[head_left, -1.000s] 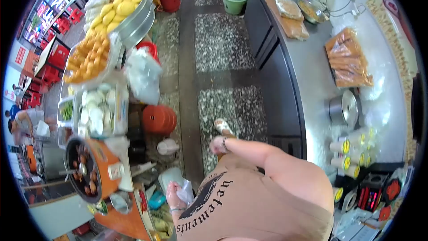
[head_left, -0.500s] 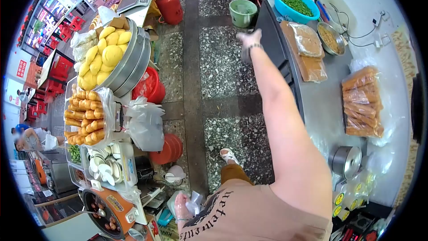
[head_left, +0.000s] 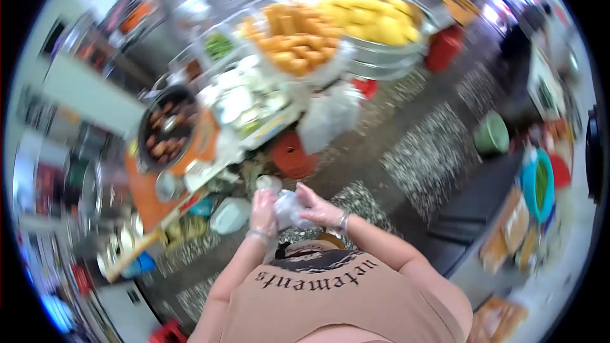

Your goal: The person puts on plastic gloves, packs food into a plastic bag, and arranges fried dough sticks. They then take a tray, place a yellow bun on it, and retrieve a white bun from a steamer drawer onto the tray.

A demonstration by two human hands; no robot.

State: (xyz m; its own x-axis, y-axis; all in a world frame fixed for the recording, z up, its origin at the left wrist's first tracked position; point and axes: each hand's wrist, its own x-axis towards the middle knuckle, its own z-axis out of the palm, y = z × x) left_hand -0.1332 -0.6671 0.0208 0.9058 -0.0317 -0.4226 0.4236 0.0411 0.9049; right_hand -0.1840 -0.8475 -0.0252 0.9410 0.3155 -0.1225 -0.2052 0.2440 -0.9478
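Note:
Both my hands are in front of my torso, in thin clear plastic gloves. Between them is a crumpled, whitish translucent plastic bag. My left hand grips its left side, fingers pointing up. My right hand has its fingers closed on the right side, thumb side up. Motion blur hides the exact grip and whether anything is in the bag. Just beyond my left fingertips is a small white container.
Ahead stand fried dough sticks, yellow buns on a steamer, white dishes and an orange cooker. A red bucket is on the floor. To the right are a green bucket and a counter with a blue basin.
My view has swung left toward the food stand. My right hand has come back from its outstretched reach over the floor to meet my left hand at the plastic bag.

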